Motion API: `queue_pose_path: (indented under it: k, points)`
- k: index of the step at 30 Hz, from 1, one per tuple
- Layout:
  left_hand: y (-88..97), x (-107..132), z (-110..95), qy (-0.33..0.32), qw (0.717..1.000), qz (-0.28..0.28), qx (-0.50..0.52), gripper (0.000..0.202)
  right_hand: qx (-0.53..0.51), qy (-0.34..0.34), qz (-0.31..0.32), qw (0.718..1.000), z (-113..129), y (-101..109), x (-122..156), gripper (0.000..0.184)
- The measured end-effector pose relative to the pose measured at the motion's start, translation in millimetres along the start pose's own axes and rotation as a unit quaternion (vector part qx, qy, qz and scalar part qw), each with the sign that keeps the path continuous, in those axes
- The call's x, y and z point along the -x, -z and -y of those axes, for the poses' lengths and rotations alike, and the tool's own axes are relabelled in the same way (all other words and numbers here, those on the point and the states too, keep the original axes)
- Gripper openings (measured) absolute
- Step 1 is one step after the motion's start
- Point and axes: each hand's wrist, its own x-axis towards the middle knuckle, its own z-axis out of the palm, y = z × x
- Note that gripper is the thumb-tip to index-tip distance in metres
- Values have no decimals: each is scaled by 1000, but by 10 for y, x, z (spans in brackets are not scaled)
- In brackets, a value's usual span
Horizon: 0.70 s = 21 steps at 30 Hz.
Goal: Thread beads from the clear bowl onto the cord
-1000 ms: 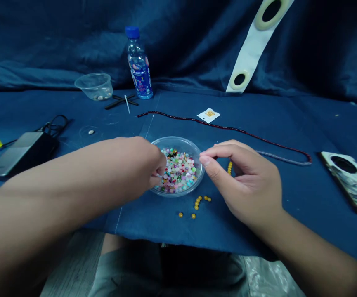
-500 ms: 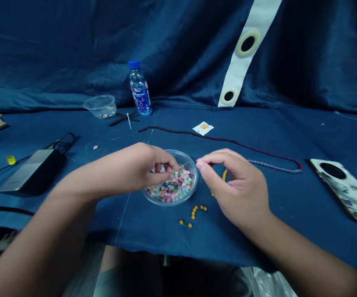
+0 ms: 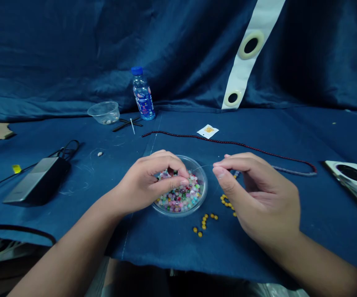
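A clear round bowl (image 3: 205, 187) holds many small multicoloured beads (image 3: 181, 200). Over its far left side, my left hand (image 3: 153, 177) is closed in a pinch; whatever sits between thumb and fingertip is too small to make out. My right hand (image 3: 261, 194), to the right of the bowl, pinches a thin clear thread (image 3: 203, 166) between thumb and forefinger. The thread stretches left across the bowl's rim. Partly hidden behind the right hand is a curve of yellow beads (image 3: 224, 201). Several loose yellow beads (image 3: 204, 222) lie on the blue cloth in front of the bowl.
A dark red bead string (image 3: 197, 137) runs behind both hands, near a small white packet (image 3: 208, 131). At the back stand a bottle (image 3: 145, 101) and a clear tub (image 3: 104, 111) beside crossed black sticks (image 3: 127, 123). A phone (image 3: 354, 177) lies right, a grey-black box (image 3: 37, 181) left.
My left hand has lifted slightly out of the beads, its fingertips now pinched together. The view has shifted a little, and the thread from the right hand shows more clearly.
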Motion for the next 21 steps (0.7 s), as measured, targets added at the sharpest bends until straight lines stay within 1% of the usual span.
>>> queue_pose_path:
  k: [4, 7, 11, 16, 21]
  points:
    - [-21, 33, 3, 18, 998, -32, 42, 15, -12, 10, -4, 1000, 10, 6, 10, 15]
    - [-29, 46, 2, 22, 997, -45, 51, 18, -6, 15, -8, 1000, 27, 7, -1, 14]
    - [-36, 41, 7, 17, 998, -43, 53, 17, -7, 22, -3, 1000, 58, 14, -16, 15]
    - [-37, 32, 8, 16, 998, -41, 50, 16, -16, 58, 9, 998, 76, 20, -17, 20]
    - [-31, 29, -10, 13, 998, -40, 51, 15, -11, 53, 11, 998, 66, 13, -14, 19]
